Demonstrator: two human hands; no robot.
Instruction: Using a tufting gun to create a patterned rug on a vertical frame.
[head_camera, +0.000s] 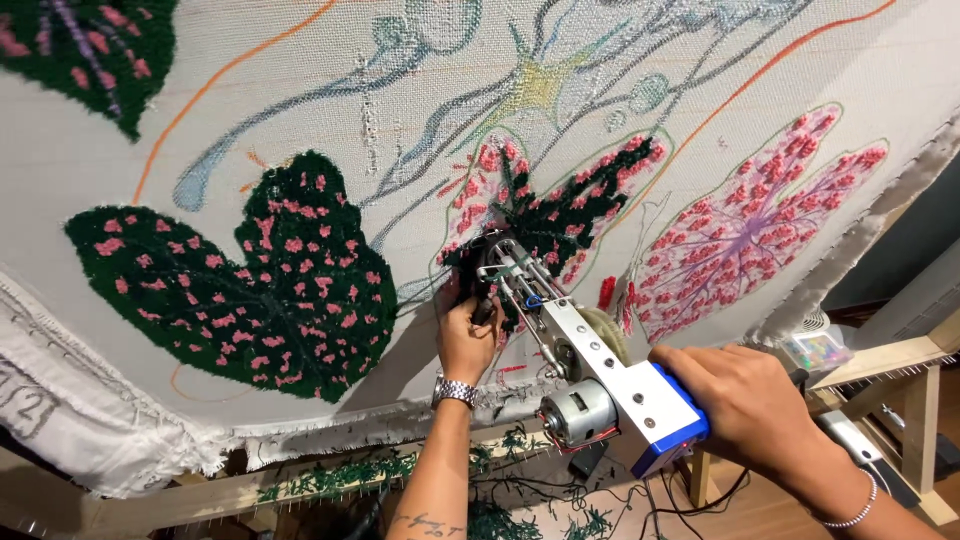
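Head view looks along both forearms toward a stretched white cloth (120, 130) bearing tufted leaf shapes. A tufting gun (590, 375) runs diagonally from lower right up to the left, its tip pressed into a half-filled pink and dark green leaf (570, 205). Right hand (745, 405) reaches in from the lower right, wrist bent, fingers clenched around the gun's blue rear grip. Left hand (465, 325) rises from below on a near-vertical forearm, fingers wrapped around the front handle just beside the tip. A metal watch (455, 391) circles that wrist. Green yarn scraps (340, 475) lie on the wooden frame (130, 505) below.
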